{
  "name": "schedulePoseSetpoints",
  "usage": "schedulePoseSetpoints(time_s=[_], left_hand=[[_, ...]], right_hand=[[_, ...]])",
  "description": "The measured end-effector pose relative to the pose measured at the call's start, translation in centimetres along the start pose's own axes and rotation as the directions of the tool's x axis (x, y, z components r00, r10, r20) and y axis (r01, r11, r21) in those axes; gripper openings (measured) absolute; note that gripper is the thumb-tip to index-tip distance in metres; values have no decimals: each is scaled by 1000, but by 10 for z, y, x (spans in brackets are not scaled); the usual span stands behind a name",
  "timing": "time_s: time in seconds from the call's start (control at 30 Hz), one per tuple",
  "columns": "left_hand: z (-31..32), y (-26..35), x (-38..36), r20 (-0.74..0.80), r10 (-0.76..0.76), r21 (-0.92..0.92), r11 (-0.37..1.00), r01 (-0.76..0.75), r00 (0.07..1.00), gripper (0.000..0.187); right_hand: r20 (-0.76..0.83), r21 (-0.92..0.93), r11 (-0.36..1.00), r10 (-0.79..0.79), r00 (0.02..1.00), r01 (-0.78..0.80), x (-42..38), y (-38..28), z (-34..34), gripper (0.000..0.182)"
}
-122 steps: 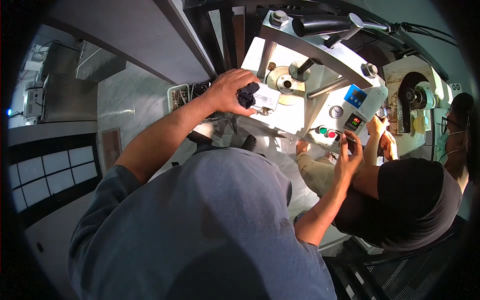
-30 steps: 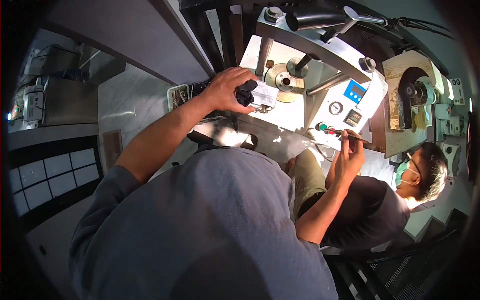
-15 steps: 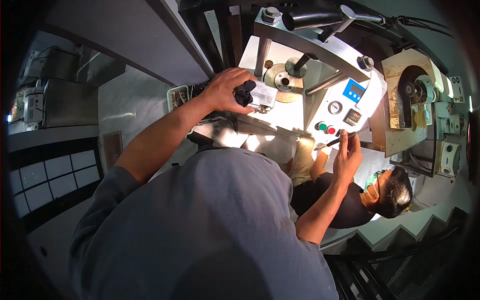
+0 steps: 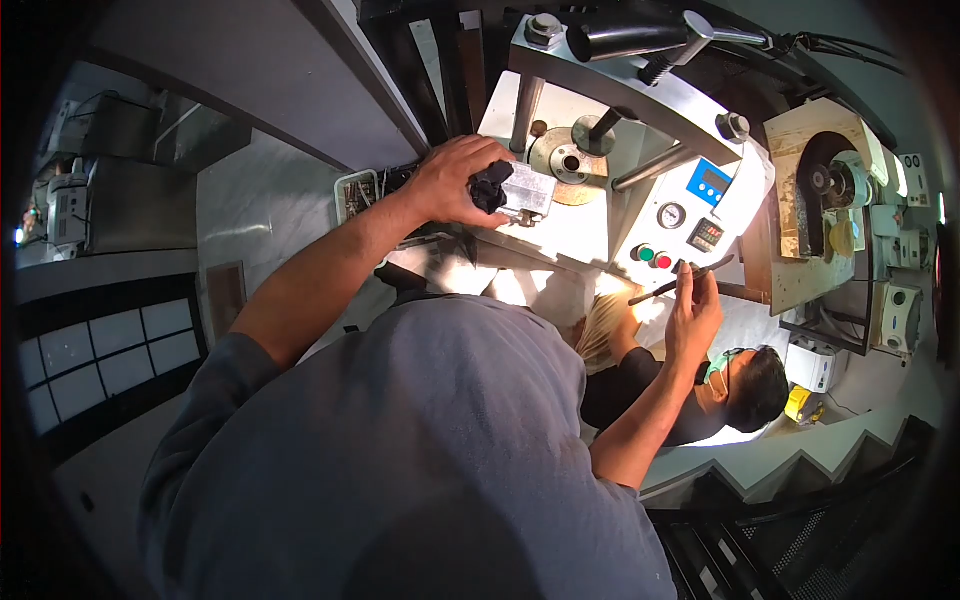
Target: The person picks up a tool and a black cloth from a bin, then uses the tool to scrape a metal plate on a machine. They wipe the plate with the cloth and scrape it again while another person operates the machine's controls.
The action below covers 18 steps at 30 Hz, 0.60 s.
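Observation:
My left hand is closed round a black knob at the near end of a silvery metal block. The block sits at the near edge of the white base of a press. Beyond it, a round metal disc with a central hole lies between the press posts. My right hand pinches a thin dark rod-like tool in front of the control panel; its exact kind cannot be made out.
The control panel carries a gauge, displays, and green and red buttons. A thick metal top plate spans the posts. Another person in a dark shirt is close by at the right. A wheel machine stands further right; a small tray lies left.
The tool in my right hand has turned and now shows at full length across the fingers. The other person's head has moved lower and left. My left hand stays in place.

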<state>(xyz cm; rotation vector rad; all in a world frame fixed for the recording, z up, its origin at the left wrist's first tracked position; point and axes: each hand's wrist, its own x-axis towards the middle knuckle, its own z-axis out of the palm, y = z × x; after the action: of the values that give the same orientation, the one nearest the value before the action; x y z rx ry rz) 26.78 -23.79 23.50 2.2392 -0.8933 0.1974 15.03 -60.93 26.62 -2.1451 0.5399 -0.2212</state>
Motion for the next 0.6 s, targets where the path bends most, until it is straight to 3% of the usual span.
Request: schedulePoseSetpoints(time_s=[0.6], left_hand=[[1,-1,0,-9,18,-4,1000,-18,1000,66]], right_hand=[[16,-13,1000,12,1000,-12,3,7,-2,29]])
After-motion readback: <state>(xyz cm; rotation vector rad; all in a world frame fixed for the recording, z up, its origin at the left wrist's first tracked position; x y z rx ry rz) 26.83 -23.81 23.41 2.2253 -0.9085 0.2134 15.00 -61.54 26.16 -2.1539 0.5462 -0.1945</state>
